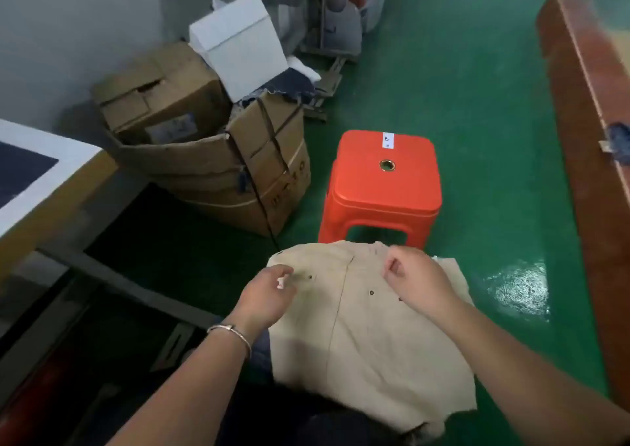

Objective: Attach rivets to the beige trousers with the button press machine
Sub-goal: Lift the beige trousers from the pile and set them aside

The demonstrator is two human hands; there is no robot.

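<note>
Beige trousers point(368, 336) lie draped over the person's lap, near the bottom centre of the view, their far edge held up toward the orange stool point(381, 179) on the green floor point(477, 104). The left hand point(269, 292) pinches the left part of the top edge between thumb and curled fingers, just beside a small dark rivet point(310, 277). The right hand point(416, 278) has its fingers curled round the far right edge of the cloth. Another rivet point(371, 292) sits between the hands, and a further dark spot peeks out at the right hand's base. No press machine shows here, only a table corner point(51, 186) at the left and cardboard boxes point(204, 138) beyond.

The step appears to be checking or turning the garment between presses. To do it well, keep the cloth taut and flat between both grips so every set rivet is readable, avoid folding one layer under another, and keep the next unriveted spot uppermost before carrying it to the machine.
</note>
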